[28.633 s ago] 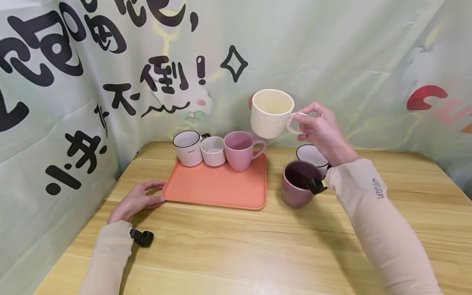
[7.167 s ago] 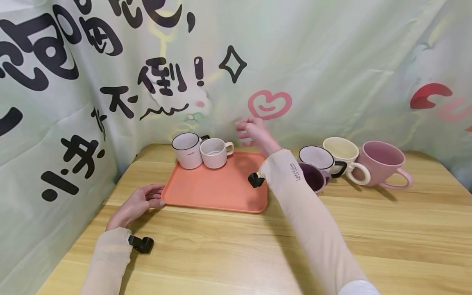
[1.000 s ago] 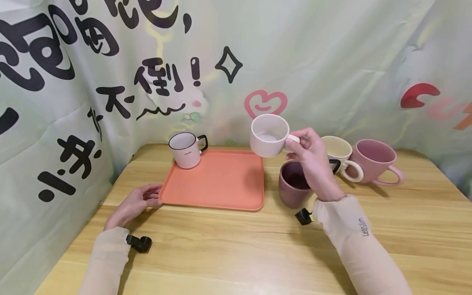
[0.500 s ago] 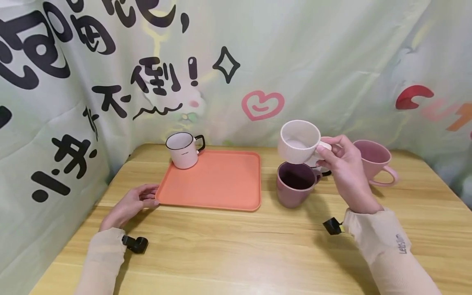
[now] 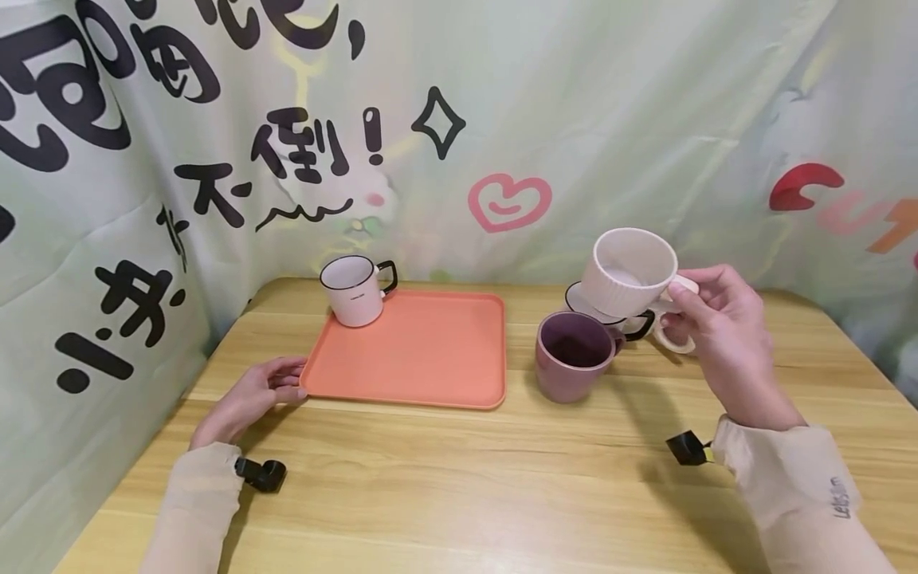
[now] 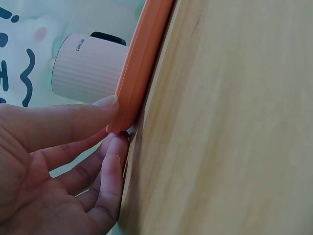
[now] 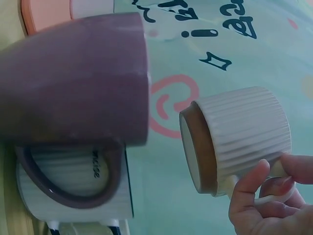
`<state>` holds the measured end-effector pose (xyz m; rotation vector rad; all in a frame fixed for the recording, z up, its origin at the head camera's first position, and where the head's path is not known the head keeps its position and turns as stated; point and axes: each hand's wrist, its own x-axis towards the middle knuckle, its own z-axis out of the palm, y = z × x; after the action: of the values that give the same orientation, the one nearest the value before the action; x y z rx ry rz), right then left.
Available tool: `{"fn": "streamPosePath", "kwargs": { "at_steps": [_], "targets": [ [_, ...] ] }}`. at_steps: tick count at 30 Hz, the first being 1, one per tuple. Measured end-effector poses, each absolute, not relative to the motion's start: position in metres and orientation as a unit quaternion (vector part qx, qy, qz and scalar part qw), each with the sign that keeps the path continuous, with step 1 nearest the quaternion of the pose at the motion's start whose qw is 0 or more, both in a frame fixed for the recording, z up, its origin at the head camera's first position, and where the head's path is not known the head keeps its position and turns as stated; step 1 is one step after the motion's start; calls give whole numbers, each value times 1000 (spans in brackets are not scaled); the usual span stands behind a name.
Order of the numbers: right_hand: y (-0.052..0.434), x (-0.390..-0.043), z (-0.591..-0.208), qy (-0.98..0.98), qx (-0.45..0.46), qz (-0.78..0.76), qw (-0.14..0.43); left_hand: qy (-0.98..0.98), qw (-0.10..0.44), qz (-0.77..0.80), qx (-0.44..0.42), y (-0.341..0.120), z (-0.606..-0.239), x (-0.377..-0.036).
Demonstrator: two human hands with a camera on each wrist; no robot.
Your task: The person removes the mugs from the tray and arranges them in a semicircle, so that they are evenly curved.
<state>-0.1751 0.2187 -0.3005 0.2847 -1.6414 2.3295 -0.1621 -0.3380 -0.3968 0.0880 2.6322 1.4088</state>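
My right hand (image 5: 731, 343) pinches the handle of a white ribbed mug (image 5: 631, 267) and holds it upright in the air above the right side of the table. The right wrist view shows the ribbed mug's (image 7: 244, 132) brown base band, clear of the table. My left hand (image 5: 247, 399) grips the near left corner of an orange tray (image 5: 423, 359), thumb on the rim and a finger underneath in the left wrist view. A white mug with a black rim and black handle (image 5: 358, 307) stands at the tray's back left.
Right of the tray stands a dark purple mug (image 5: 566, 379). Behind it, a second black-rimmed mug (image 5: 576, 298) is partly covered by the ribbed mug. A cream mug's ring handle (image 5: 674, 343) shows beside my right hand. A printed cloth (image 5: 610, 119) hangs behind the table.
The ribbed mug left the tray and moved right in my right hand, past the purple mug. Earlier, the cream and pink mugs went from the tray side to the right. My left hand stays put.
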Motion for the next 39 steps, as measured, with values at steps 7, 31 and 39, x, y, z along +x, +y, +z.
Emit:
{"fn": "streamPosePath", "kwargs": {
  "at_steps": [7,31,39],
  "targets": [
    [237,-165,-300,-512,121,841,124,876,78,475,34,-337,-397,-163],
    [322,-132,-325,-467,145,845,216,877,78,472,35,-343,-391,-163],
    [332,-132,-332,-484,147,832,230,874,73,478,47,-346,-392,-159]
  ]
}}
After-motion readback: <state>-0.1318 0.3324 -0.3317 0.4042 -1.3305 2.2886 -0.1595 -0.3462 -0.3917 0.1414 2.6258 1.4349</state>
